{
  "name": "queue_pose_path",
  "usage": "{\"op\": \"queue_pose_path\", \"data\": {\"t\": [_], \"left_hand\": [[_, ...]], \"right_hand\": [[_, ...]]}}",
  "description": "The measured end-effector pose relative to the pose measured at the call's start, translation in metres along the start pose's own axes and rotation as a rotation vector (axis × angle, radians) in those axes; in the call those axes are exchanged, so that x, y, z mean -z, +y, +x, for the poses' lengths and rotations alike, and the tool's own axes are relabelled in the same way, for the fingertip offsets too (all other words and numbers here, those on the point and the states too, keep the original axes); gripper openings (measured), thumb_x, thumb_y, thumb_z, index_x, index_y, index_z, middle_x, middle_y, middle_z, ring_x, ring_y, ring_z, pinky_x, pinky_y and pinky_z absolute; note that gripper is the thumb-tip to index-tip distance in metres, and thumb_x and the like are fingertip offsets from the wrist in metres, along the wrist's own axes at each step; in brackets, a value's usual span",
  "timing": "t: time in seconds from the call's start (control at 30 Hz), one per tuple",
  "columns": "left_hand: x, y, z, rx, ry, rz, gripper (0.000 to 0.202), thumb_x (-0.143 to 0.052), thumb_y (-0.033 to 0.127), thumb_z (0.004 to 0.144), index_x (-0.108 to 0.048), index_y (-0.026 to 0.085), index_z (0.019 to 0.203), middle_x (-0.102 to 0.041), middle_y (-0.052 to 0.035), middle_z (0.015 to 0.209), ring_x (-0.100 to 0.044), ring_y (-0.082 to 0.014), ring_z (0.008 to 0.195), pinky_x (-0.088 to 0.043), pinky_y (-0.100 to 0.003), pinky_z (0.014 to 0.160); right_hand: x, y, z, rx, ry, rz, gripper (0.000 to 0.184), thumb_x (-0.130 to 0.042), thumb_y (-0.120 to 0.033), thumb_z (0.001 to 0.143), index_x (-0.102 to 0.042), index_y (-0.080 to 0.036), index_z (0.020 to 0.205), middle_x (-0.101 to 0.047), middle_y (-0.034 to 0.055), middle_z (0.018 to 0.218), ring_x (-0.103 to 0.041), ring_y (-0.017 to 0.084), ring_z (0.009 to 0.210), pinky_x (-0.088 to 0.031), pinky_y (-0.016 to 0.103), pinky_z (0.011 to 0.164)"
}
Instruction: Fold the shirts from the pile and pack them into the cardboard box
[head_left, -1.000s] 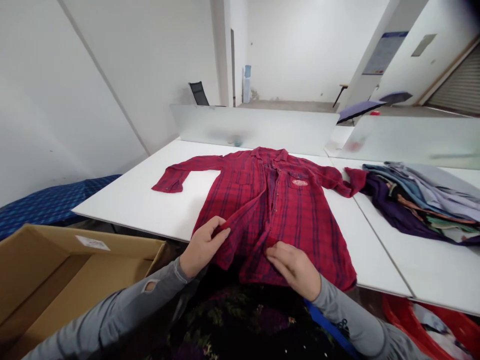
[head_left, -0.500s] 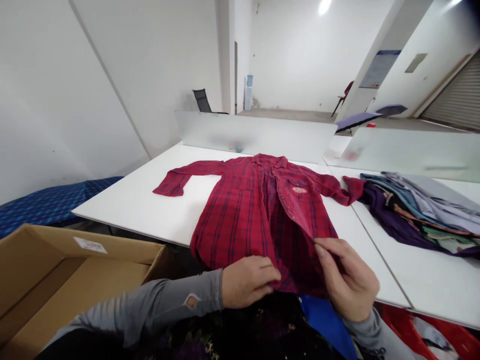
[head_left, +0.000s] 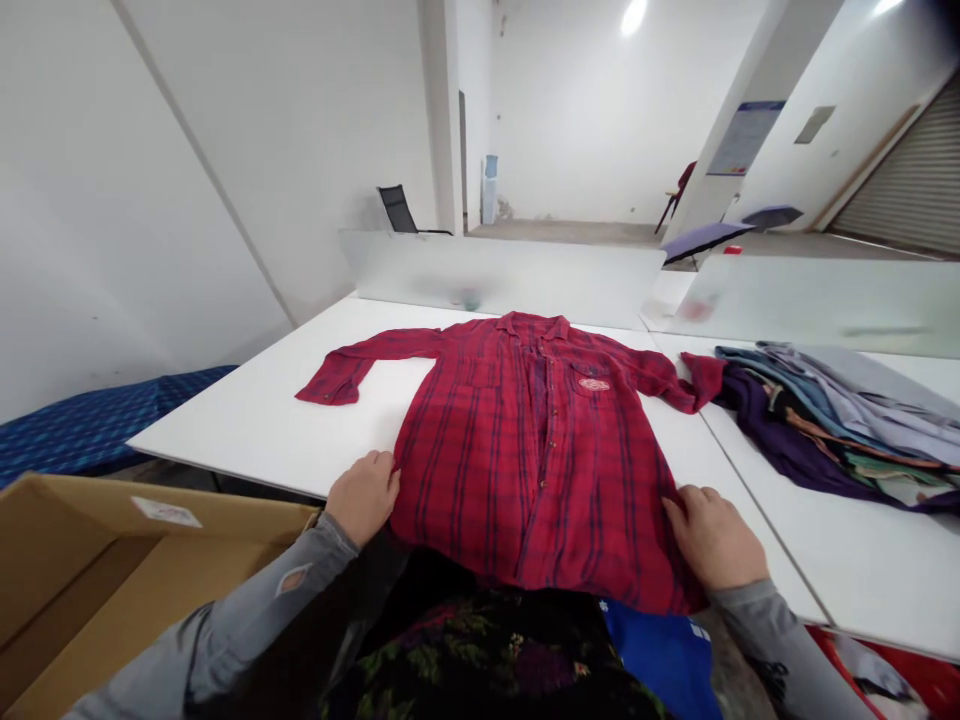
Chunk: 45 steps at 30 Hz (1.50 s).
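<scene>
A red plaid shirt (head_left: 495, 450) with dark stripes lies front up on the white table (head_left: 247, 400), collar at the far side, sleeves spread out. Its two front panels meet along the button line, and a pale round patch sits by the right chest pocket. My left hand (head_left: 365, 497) is closed on the shirt's left side edge near the table's front. On the opposite side edge, lower down, my right hand (head_left: 718, 540) pinches the cloth. The hem hangs over the table's near edge towards my body.
An open cardboard box (head_left: 225, 500) stands at the lower left. A pile of folded clothes (head_left: 840, 430) lies on the table at the right. Behind the shirt runs a frosted divider (head_left: 510, 270). Blue patterned cloth (head_left: 105, 420) is at the far left.
My hands have moved apart from the front opening to the two side edges. The front panels, parted before, now lie closed together and flatter.
</scene>
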<state>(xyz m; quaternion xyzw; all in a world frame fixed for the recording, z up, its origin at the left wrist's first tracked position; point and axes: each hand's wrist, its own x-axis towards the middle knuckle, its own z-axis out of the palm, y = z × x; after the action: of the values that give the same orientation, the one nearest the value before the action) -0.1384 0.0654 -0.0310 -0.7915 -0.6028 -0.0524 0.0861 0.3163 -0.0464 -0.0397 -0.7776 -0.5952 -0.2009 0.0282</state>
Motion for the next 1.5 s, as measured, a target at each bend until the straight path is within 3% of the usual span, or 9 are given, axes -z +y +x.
{"op": "queue_pose_path", "data": {"t": [0.2, 0.3, 0.47, 0.6, 0.83, 1.0, 1.13, 1.33, 1.5], "left_hand": [[0.003, -0.016, -0.003, 0.021, -0.088, 0.009, 0.020, -0.035, 0.020, 0.094, -0.055, 0.015, 0.090, -0.062, -0.0087, 0.091, -0.061, -0.0202, 0.084, -0.045, -0.031, 0.074], [0.010, -0.013, -0.011, -0.007, 0.014, 0.038, 0.021, -0.038, 0.028, 0.095, -0.055, 0.015, 0.093, -0.060, -0.0095, 0.093, -0.059, -0.0227, 0.086, -0.045, -0.034, 0.075], [0.017, 0.026, -0.028, -0.381, 0.157, -0.120, 0.025, -0.039, 0.031, 0.098, -0.058, 0.017, 0.104, -0.058, -0.0103, 0.107, -0.054, -0.0246, 0.103, -0.043, -0.038, 0.087], [0.016, 0.041, -0.030, -0.729, 0.126, -0.209, 0.027, -0.052, 0.027, 0.093, -0.056, 0.025, 0.119, -0.054, -0.0089, 0.125, -0.047, -0.0260, 0.118, -0.040, -0.039, 0.093], [0.035, 0.058, -0.016, -0.883, 0.161, -0.240, 0.021, -0.045, 0.031, 0.096, -0.058, 0.018, 0.086, -0.059, -0.0070, 0.098, -0.052, -0.0209, 0.095, -0.038, -0.036, 0.081], [0.025, 0.100, -0.012, -1.336, 0.119, -0.282, 0.016, -0.046, 0.028, 0.095, -0.057, 0.017, 0.094, -0.061, -0.0053, 0.088, -0.053, -0.0186, 0.084, -0.039, -0.033, 0.066], [0.033, 0.110, 0.001, -1.292, -0.022, -0.469, 0.014, -0.044, 0.021, 0.095, -0.056, 0.019, 0.102, -0.065, -0.0029, 0.089, -0.056, -0.0157, 0.081, -0.044, -0.029, 0.074], [0.034, 0.134, 0.057, -1.220, 0.082, -0.548, 0.034, -0.042, 0.038, 0.098, -0.053, 0.020, 0.124, -0.062, -0.0087, 0.123, -0.051, -0.0224, 0.120, -0.041, -0.037, 0.102], [-0.006, 0.152, 0.095, -0.998, 0.085, -0.534, 0.076, -0.041, 0.068, 0.088, -0.034, 0.020, 0.146, -0.037, -0.0124, 0.151, -0.029, -0.0362, 0.140, -0.026, -0.058, 0.112]], "right_hand": [[-0.008, 0.014, -0.010, -0.086, -0.020, -0.031, 0.026, -0.039, -0.031, 0.097, -0.056, -0.015, 0.085, -0.062, 0.0089, 0.079, -0.060, 0.021, 0.066, -0.036, 0.031, 0.057], [0.006, 0.015, -0.012, -0.092, 0.027, -0.028, 0.024, -0.043, -0.034, 0.095, -0.058, -0.016, 0.092, -0.063, 0.0101, 0.085, -0.061, 0.023, 0.070, -0.038, 0.034, 0.057], [0.045, -0.038, -0.020, 0.135, 0.174, 0.449, 0.024, -0.043, -0.036, 0.096, -0.058, -0.018, 0.103, -0.062, 0.0094, 0.093, -0.062, 0.022, 0.081, -0.048, 0.035, 0.070], [0.055, -0.090, -0.024, 0.479, 0.010, 0.715, 0.028, -0.047, -0.036, 0.096, -0.059, -0.022, 0.116, -0.061, 0.0076, 0.097, -0.061, 0.020, 0.089, -0.052, 0.033, 0.078], [0.067, -0.107, -0.030, 0.784, -0.336, 0.846, 0.022, -0.051, -0.029, 0.093, -0.063, -0.021, 0.109, -0.061, 0.0063, 0.096, -0.060, 0.017, 0.087, -0.051, 0.029, 0.077], [0.045, -0.115, -0.046, 0.758, -0.661, 0.999, 0.042, -0.052, -0.023, 0.088, -0.056, -0.021, 0.130, -0.062, 0.0091, 0.125, -0.058, 0.021, 0.117, -0.044, 0.035, 0.104], [0.041, -0.098, -0.047, 0.718, -0.760, 1.078, 0.047, -0.050, -0.021, 0.088, -0.055, -0.025, 0.134, -0.061, 0.0066, 0.130, -0.056, 0.021, 0.121, -0.043, 0.036, 0.106], [0.096, -0.053, 0.041, 0.862, -0.821, 1.010, 0.029, -0.043, -0.022, 0.093, -0.072, -0.022, 0.096, -0.072, 0.0026, 0.082, -0.067, 0.014, 0.074, -0.053, 0.024, 0.069], [0.057, -0.064, 0.203, 0.339, -0.334, 0.897, 0.020, -0.047, -0.026, 0.087, -0.061, -0.018, 0.075, -0.063, -0.0017, 0.060, -0.061, 0.012, 0.053, -0.049, 0.023, 0.054]]}}
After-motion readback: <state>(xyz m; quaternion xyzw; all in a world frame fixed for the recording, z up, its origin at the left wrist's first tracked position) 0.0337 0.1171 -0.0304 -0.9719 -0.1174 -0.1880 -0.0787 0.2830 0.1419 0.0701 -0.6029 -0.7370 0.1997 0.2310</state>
